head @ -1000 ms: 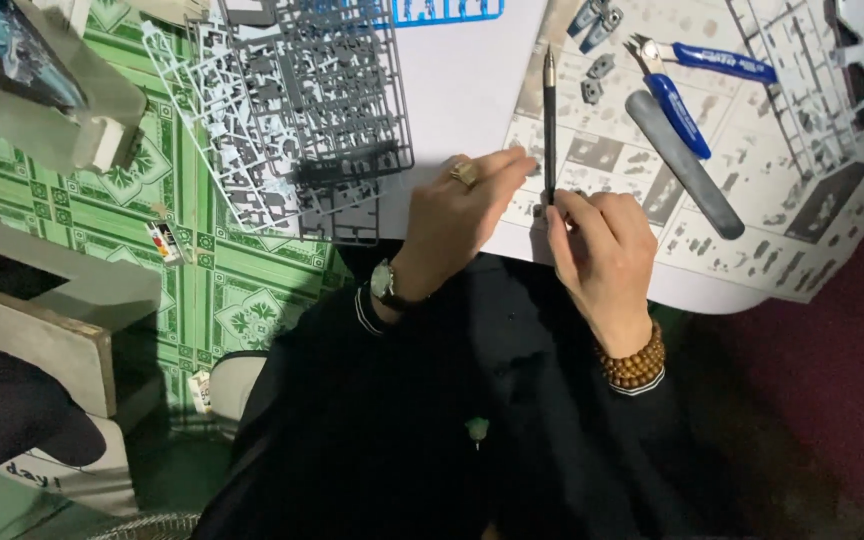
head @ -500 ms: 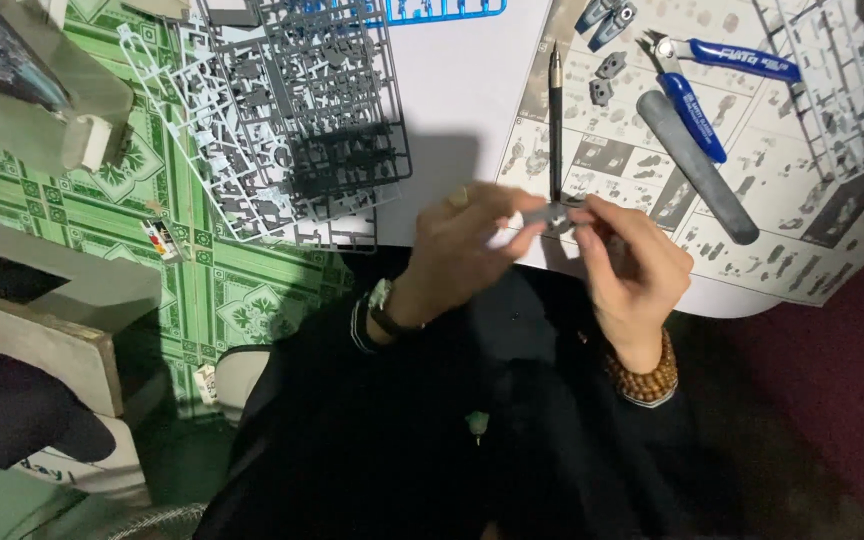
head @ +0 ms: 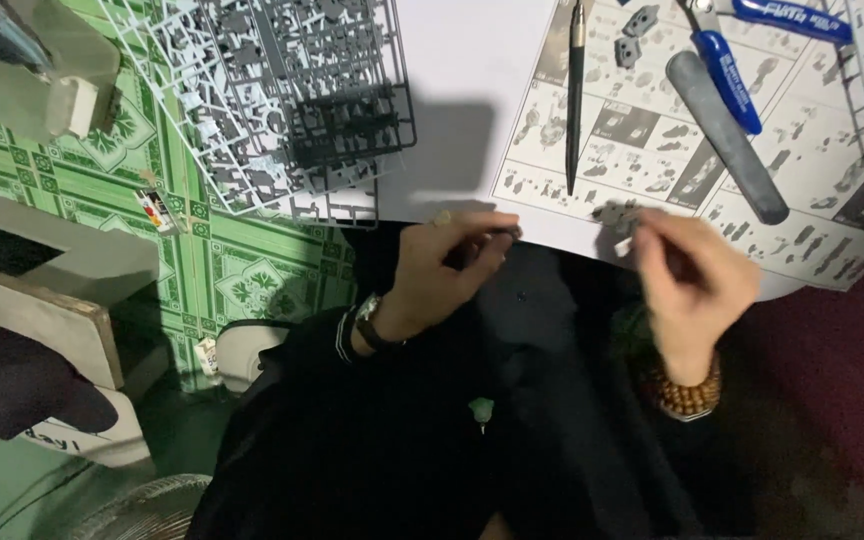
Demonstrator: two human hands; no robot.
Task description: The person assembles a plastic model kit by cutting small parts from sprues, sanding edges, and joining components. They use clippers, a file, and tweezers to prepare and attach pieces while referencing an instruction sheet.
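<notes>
Small plastic pieces sit in both hands, low over the front edge of the instruction sheet (head: 652,150). One tiny pale piece (head: 624,245) is pinched at the fingertips of the right hand (head: 697,275). The left hand (head: 447,270) has its grip closed on a small dark piece (head: 504,236), but that piece is so little and so shadowed that its shape is hard to tell. The two hands are apart, with dark clothing between them.

The white sheet is covered in small grey pictures of build steps. On it lie a thin black hobby knife (head: 574,95), a grey sanding stick (head: 724,135) and blue-handled nippers (head: 727,65). Two small grey parts (head: 634,35) rest near the top of the sheet. Left of the sheet, grey plastic parts frames (head: 282,100) lie stacked on a green cutting mat (head: 207,250) with a leafy pattern. Both the sheet and the mat seem to lie on a flat worktop, though the surface under them does not show.

The room is dim. At the far left are pale boards or boxes (head: 42,300), and a dark rounded thing (head: 12,380) that I cannot name. A dark red surface (head: 842,400) fills the right side.

The top edge cuts off the frames, the knife and the nippers. The right hand is blurred. A watch (head: 367,320) shows on the left wrist and a wooden bead bracelet (head: 687,395) on the right.
</notes>
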